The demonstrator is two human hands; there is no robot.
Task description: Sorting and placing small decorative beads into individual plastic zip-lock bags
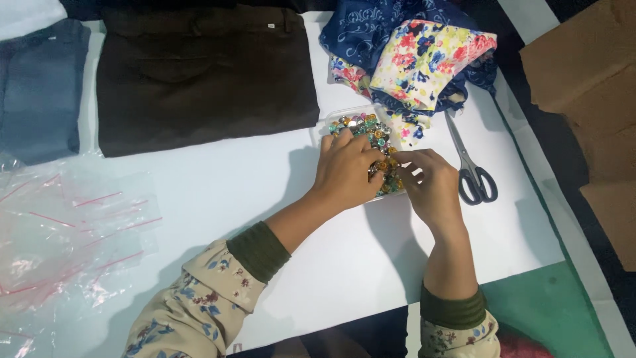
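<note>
A clear plastic tray [322, 123] full of small shiny coloured buttons [363, 126] lies on the white table sheet [232, 192]. My left hand [344, 169] rests palm down over the tray, its fingertips in the buttons. My right hand [430, 182] is at the tray's right side, its fingers curled and pinching among the buttons. Whether either hand has one gripped is hidden by the fingers.
Grey-handled scissors [472, 169] lie just right of my right hand. Floral and blue patterned fabric [417, 59] is piled behind the tray. A dark brown folded garment [205, 73] and blue jeans [40, 86] lie at the back left. Several clear zip bags [59, 225] lie at the left. Brown cardboard [589, 86] is at the right.
</note>
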